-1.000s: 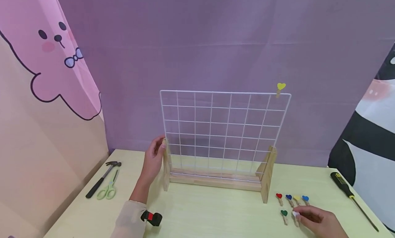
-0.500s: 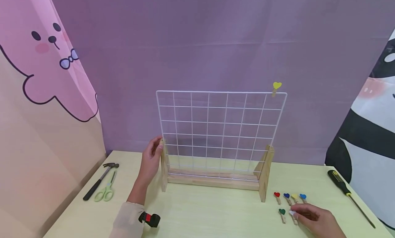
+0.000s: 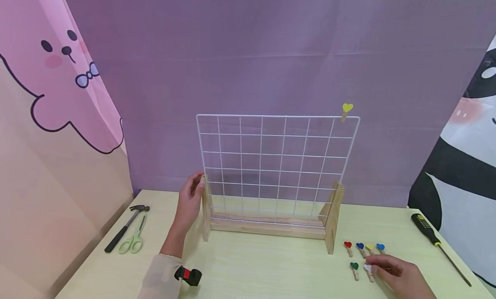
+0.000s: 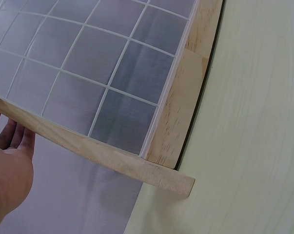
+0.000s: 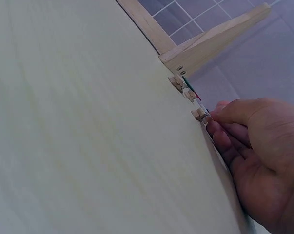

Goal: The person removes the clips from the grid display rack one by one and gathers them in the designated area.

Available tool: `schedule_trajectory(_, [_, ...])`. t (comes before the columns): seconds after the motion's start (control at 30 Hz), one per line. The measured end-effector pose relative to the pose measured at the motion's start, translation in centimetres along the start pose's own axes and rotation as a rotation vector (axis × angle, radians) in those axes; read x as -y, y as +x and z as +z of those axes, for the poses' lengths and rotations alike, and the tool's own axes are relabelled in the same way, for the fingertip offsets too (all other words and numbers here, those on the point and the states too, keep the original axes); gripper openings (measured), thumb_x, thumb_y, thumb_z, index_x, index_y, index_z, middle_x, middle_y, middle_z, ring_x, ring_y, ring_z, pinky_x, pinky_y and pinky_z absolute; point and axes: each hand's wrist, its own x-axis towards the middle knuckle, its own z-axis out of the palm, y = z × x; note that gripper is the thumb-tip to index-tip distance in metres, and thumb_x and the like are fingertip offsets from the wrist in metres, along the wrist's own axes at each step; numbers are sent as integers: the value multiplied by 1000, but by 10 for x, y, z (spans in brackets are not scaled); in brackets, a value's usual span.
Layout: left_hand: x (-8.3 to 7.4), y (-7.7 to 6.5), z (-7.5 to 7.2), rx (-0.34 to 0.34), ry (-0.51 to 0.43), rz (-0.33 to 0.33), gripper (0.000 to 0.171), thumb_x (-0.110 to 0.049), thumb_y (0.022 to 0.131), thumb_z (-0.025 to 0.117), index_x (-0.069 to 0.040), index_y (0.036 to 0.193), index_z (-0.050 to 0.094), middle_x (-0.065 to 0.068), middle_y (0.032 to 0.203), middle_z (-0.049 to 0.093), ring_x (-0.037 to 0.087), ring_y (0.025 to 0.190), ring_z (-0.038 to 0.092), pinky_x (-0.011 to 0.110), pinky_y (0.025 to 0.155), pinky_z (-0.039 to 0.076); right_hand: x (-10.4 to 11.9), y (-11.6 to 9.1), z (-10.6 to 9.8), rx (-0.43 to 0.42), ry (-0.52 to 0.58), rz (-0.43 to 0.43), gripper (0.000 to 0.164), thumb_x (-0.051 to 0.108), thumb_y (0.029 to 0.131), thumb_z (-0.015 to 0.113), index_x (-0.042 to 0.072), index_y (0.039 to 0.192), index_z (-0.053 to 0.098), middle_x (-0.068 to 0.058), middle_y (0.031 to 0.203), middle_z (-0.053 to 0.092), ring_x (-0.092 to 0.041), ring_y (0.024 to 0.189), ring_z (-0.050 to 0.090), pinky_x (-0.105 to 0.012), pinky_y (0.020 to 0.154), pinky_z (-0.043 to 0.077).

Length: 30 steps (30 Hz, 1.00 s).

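A white wire grid (image 3: 271, 154) stands in a wooden stand (image 3: 267, 230) in the middle of the table. My left hand (image 3: 190, 200) grips the top of the stand's left upright (image 4: 83, 146), thumb in front and fingers behind. At the lower right, my right hand (image 3: 399, 273) pinches the white heart clothespin (image 3: 368, 269) at its heart end, with the pin still low at the tabletop. Around it lie clothespins with a green heart (image 3: 354, 266), red heart (image 3: 348, 244), dark blue heart (image 3: 360, 246), pale yellow heart (image 3: 370, 247) and light blue heart (image 3: 380, 247).
One yellow heart clothespin (image 3: 346, 109) is clipped on the grid's top wire near the right corner. A hammer (image 3: 125, 230) and green-handled scissors (image 3: 133, 241) lie at left. A screwdriver (image 3: 438, 243) lies along the right edge. Behind the table hangs a purple cloth (image 3: 248, 53).
The head view has shifted slightly. The white heart clothespin tilted a little under my right fingers, then its heart turned to face up more. My left hand has stayed on the upright.
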Motion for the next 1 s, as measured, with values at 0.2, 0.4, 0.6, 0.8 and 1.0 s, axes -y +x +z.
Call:
schedule_trajectory(0.2, [1,-1,-1,9,-7,-13,39,-13,109,51,-5,147,51,19,139,58,4,117,55,7,98,44,0,2,-4,21,27,18,29,9,100,66,2,127,71,-12,121,75,6,87,60,-14,77,54])
schedule_trajectory(0.4, [2,-1,-3,-3,-25,-5,38,-11,108,51,-4,146,51,19,137,59,4,113,56,8,96,45,5,1,-13,-16,12,-8,31,16,99,67,3,128,71,-10,122,75,13,87,59,-14,75,54])
schedule_trajectory(0.6, [3,1,2,-1,-33,16,38,-11,108,51,-3,145,51,21,136,59,4,114,56,8,95,45,16,-7,-25,-72,46,-75,32,16,102,65,0,129,69,-2,110,79,7,87,67,-20,75,58])
schedule_trajectory(0.8, [1,2,4,13,-20,12,39,-13,109,52,-5,146,51,19,137,59,5,116,55,8,97,45,33,-10,-41,-113,48,-132,37,25,104,62,0,132,66,12,108,77,9,88,66,-18,73,57])
schedule_trajectory(1.0, [-1,1,0,-6,-1,-12,38,-14,108,52,-7,146,52,17,140,59,5,118,55,7,98,44,69,-5,-64,-189,115,-349,36,25,105,62,2,132,65,29,107,72,9,91,65,-10,75,54])
